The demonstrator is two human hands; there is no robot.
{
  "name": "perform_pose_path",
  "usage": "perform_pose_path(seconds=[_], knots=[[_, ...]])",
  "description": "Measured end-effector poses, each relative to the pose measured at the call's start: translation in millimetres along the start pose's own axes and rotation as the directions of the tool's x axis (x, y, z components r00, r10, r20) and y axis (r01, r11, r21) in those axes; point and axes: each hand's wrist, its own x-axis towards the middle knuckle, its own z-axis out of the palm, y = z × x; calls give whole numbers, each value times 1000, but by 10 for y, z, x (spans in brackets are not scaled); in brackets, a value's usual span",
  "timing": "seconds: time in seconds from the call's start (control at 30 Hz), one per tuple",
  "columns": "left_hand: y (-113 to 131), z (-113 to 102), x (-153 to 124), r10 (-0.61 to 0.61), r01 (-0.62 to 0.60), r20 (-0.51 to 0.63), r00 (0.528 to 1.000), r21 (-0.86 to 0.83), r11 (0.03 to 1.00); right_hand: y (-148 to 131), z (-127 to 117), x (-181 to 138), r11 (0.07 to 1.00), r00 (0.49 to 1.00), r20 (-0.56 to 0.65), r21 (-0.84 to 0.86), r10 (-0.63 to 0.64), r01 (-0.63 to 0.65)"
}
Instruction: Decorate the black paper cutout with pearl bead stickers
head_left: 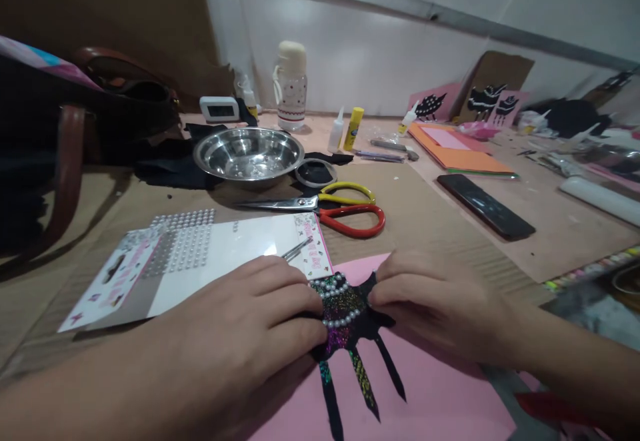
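A black glittery paper cut-out [345, 324] with rows of white pearl beads and long thin strips lies on a pink sheet [440, 401]. My left hand [250, 321] rests flat on its left side, fingers stretched out and pressing down. My right hand [435, 301] lies on its right edge, fingertips pressed on the black paper. A sheet of stick-on pearls [185, 248] sits just beyond my left hand, with metal tweezers [296, 250] lying on it.
Two pairs of scissors, yellow-handled [345, 193] and red-handled [357, 221], lie beyond the pearl sheet. A steel bowl [249, 153], a bottle [291, 86], glue tubes [353, 129], a black phone [485, 205], orange paper [457, 151] and a dark bag [75, 128] stand around.
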Motion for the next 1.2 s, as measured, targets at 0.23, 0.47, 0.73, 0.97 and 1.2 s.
perform_pose_path(seconds=[0.23,0.47,0.73,0.97,1.2], knots=[[7,-7,-17,32,-33,26,999,56,998,-8,86,-55,993,998,24,-103,-54,56],[-12,-1,-12,55,-57,45,998,54,997,-13,102,-66,987,997,47,-142,-65,72],[-8,-9,-10,57,-60,56,997,66,996,-102,32,53,950,983,88,-255,-160,178],[-20,-22,2,61,-66,80,995,63,996,-168,-103,167,975,966,256,-206,-31,86],[-27,-4,-15,50,-52,58,997,45,998,-146,-103,114,982,973,229,-187,5,39]])
